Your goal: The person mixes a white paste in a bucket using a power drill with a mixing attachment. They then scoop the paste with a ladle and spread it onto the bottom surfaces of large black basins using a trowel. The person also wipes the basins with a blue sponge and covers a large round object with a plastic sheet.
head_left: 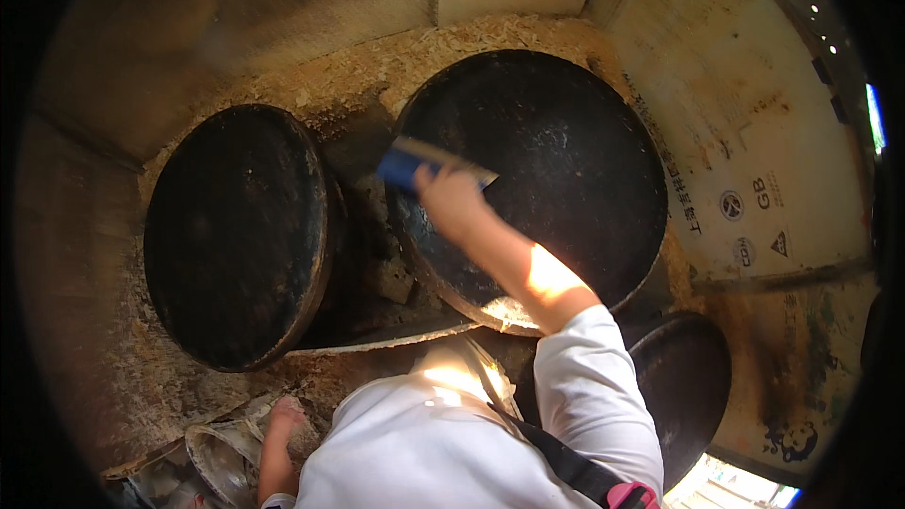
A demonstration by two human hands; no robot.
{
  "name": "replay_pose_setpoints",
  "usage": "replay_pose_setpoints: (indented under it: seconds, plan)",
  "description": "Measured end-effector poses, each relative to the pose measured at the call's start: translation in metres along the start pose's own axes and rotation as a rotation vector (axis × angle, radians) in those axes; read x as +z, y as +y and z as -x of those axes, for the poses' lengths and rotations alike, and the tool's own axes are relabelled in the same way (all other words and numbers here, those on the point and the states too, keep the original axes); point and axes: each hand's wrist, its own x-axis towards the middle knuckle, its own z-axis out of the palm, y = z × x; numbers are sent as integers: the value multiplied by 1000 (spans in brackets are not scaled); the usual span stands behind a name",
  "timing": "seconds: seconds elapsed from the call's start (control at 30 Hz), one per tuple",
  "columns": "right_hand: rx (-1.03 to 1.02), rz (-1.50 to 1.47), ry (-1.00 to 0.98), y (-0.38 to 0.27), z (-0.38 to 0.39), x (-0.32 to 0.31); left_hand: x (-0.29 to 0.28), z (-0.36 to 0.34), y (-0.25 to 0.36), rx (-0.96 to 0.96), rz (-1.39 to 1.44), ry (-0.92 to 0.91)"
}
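Observation:
My right hand (449, 196) is closed round a flat, blue-and-tan hand tool (400, 168), smeared by motion so that its exact kind does not show. It is over the left part of a large round black disc (556, 160) with a pale, worn rim. At the lower left, my left hand (287, 413) hangs low with its fingers curled. Beside it is a whitish, crumpled plastic bag (222, 462); whether the fingers grip part of it is unclear.
A second black disc (231, 236) leans at the left, and a third (683, 386) is partly behind my right arm. Wood shavings (320, 71) line the floor along the back. Board walls (754, 132) with printed marks curve round the space. A strap with a pink buckle (632, 496) crosses my body.

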Motion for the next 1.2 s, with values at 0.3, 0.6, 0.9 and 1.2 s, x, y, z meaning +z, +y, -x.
replay_pose_setpoints:
  seconds: [0.3, 0.6, 0.9, 1.2]
  plan:
    - [1013, 2, 96, 245, -18, -35, -10, 122, -44, -239, -381, 381]
    - [-86, 5, 27, 45, -154, 35, 73, 70, 56, -148, -313, 213]
    - [982, -1, 21, 344, -45, -10, -5, 85, 18, -168, -467, 292]
    - [1060, -79, -116, 364, 185, -47, 28, 66, -9, -239, -666, 155]
